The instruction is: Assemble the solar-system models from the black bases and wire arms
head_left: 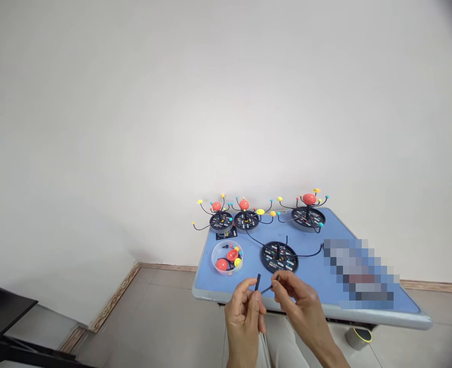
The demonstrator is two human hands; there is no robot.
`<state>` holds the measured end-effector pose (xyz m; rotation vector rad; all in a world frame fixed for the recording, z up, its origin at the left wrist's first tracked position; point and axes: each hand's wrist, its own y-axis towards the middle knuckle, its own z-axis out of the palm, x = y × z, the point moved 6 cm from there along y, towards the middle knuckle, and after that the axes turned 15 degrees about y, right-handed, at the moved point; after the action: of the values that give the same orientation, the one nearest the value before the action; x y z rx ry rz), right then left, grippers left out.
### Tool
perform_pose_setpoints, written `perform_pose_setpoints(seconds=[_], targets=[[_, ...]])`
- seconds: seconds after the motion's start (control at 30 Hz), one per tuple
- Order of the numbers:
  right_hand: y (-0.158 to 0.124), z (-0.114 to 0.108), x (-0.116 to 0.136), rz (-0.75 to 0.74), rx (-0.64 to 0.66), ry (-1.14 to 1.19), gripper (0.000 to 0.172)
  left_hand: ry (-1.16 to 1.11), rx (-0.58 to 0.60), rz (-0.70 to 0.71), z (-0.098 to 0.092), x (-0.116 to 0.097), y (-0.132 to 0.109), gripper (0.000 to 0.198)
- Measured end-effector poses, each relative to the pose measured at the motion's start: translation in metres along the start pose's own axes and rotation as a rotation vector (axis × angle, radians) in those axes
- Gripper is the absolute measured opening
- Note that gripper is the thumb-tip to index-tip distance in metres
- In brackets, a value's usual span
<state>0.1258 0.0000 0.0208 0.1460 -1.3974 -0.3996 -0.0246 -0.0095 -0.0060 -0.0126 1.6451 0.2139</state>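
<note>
My left hand (245, 312) is closed around a short black post (258, 282), held upright above the near edge of the blue table (318, 286). My right hand (298, 296) pinches a thin black wire arm (269, 287) whose end meets the post. Just beyond my hands lies a black round base (278, 257) with two thin black arms sticking out of it. A clear bowl (227, 257) to its left holds orange, yellow and blue balls.
Three assembled planet models stand along the table's far edge: one at the left (220, 217), one in the middle (246, 217), one at the right (308, 212). A blurred patch (358, 273) covers the table's right side. A white wall is behind, tiled floor below, and a dark object (3, 317) at lower left.
</note>
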Motion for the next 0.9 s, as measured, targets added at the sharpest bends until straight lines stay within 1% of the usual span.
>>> perform_pose_setpoints(seconds=[0.07,0.13,0.23,0.3,0.4,0.5,0.6,0.67,0.77,0.9], targets=[[-0.002,0.002,0.0,0.067,-0.019,0.109,0.029,-0.023,0.0,-0.017,0.001,-0.001,-0.001,0.047],[-0.005,0.008,-0.004,0.168,-0.02,0.272,0.03,-0.048,0.001,-0.049,0.003,-0.001,-0.001,0.049],[-0.011,0.021,-0.011,0.292,0.038,0.461,0.034,-0.079,0.009,-0.093,0.005,0.002,-0.001,0.054],[-0.013,0.025,-0.016,0.322,0.062,0.517,0.035,-0.092,0.025,-0.116,0.004,0.004,0.0,0.057],[-0.012,0.019,-0.02,0.319,0.013,0.558,0.035,-0.117,0.085,-0.144,0.002,0.006,-0.001,0.056],[-0.009,0.01,-0.016,0.297,-0.031,0.586,0.032,-0.142,0.175,-0.1,-0.003,0.0,-0.005,0.051],[-0.007,0.006,-0.009,0.263,-0.017,0.571,0.029,-0.144,0.259,-0.036,-0.005,-0.007,-0.01,0.046],[-0.008,0.008,-0.008,0.26,0.008,0.558,0.029,-0.14,0.288,-0.013,-0.005,-0.009,-0.013,0.045],[-0.012,0.01,-0.012,0.262,0.029,0.531,0.027,-0.129,0.27,0.01,-0.004,-0.011,-0.015,0.046],[-0.014,0.01,-0.014,0.195,0.011,0.499,0.024,-0.076,0.214,0.058,-0.005,-0.013,-0.015,0.043]])
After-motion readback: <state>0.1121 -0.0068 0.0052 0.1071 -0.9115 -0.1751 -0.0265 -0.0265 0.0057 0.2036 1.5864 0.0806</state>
